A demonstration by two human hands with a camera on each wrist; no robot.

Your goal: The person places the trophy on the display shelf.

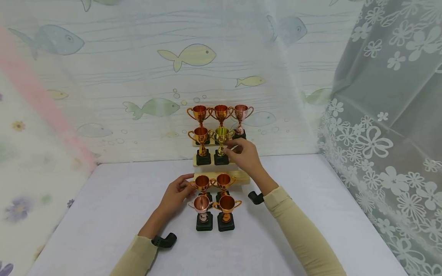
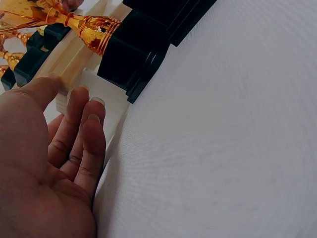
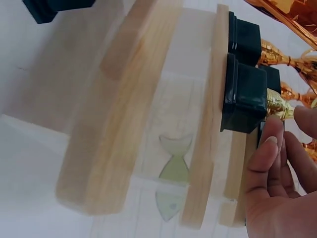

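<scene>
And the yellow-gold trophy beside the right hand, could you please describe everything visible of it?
The yellow-gold trophy has a shiny, metallic-looking cup, two curved handles, a narrow stem and a stepped black base. It stands upright on the middle wooden step, right of an orange-gold trophy in the head view. The right hand curls its fingers at the stem.

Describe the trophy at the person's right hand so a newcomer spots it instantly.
Start at the stepped wooden rack before the fish-print backdrop. On its middle tier, in the head view, the yellow-gold trophy stands on the right, the right hand at its stem. Its cup is the only yellow one; the orange-gold trophy beside it is redder.
</scene>
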